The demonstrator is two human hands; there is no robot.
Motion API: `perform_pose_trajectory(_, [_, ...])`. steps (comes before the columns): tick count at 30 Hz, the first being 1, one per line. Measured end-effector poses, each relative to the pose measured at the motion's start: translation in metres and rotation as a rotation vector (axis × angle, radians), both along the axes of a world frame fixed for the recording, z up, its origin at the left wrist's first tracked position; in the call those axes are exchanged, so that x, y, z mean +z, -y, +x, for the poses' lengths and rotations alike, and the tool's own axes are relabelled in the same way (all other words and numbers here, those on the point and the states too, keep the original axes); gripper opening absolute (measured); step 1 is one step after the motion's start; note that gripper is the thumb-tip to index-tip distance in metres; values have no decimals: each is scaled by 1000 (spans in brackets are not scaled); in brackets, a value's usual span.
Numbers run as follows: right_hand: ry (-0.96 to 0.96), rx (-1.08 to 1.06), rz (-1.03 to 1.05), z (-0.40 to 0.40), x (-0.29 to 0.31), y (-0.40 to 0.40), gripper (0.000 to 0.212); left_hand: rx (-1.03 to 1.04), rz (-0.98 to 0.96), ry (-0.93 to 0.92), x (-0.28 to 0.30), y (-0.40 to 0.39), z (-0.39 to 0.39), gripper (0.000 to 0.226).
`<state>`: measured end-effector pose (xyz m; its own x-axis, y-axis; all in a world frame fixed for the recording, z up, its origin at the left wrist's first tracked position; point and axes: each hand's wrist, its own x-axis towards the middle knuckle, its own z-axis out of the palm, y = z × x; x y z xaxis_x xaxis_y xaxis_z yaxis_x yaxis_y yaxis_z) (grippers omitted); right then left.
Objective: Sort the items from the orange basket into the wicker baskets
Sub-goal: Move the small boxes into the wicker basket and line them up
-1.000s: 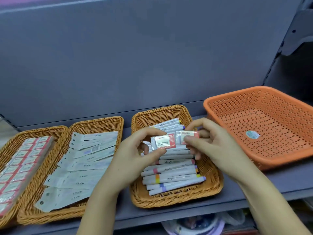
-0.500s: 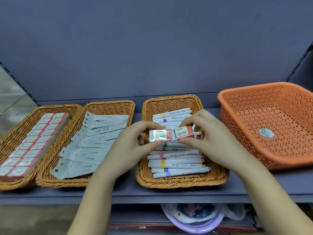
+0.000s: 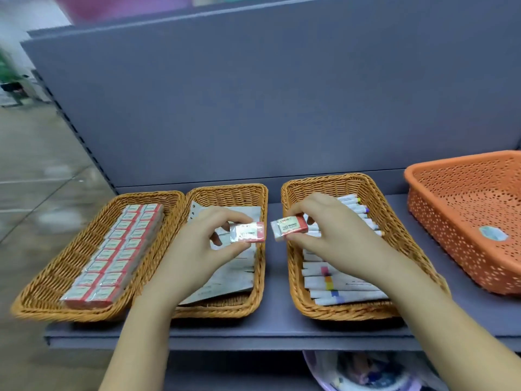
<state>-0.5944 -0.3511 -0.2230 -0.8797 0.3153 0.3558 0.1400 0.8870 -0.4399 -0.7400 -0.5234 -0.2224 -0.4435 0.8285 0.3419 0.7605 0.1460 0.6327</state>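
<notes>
On the shelf we see the orange basket holding only a sticker. Three wicker baskets hold markers, paper packets and erasers. Our left hand and right hand each pinch one eraser in the fingers.

Both forearms bare, no sleeves or jewellery visible.

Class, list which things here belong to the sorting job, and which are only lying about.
Belongs to the job:
left hand holding an eraser
right hand holding a second eraser
eraser basket
packet basket
marker basket
orange basket

Lying about:
purple bowl below the shelf
</notes>
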Motion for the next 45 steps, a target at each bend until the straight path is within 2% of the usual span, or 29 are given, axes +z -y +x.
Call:
perform_pose_trajectory(8, [14, -93, 76, -68, 7, 78, 28, -34, -43, -96, 7, 66, -74, 34])
perform_pose_trajectory(14, [60, -125, 65, -107, 10, 119, 17, -20, -54, -119, 12, 107, -115, 37])
perform_pose_trajectory(17, [91, -106, 74, -127, 12, 130, 20, 14, -77, -131, 14, 122, -131, 43])
perform_pose_trajectory(22, [128, -41, 93, -161, 12, 138, 19, 123, -179, -150, 9, 137, -156, 34])
perform_pose_trajectory(29, [172, 49, 52, -192, 3, 145, 21, 246, -240, -75, 6, 151, -182, 32])
perform_pose_trajectory(38, [241, 17, 29, -220, -5, 161, 27, 182, -307, -35, -7, 160, -215, 32])
perform_pose_trajectory(45, [264, -165, 46, -262, -6, 171, 36, 47, -372, -176, -12, 150, -271, 35])
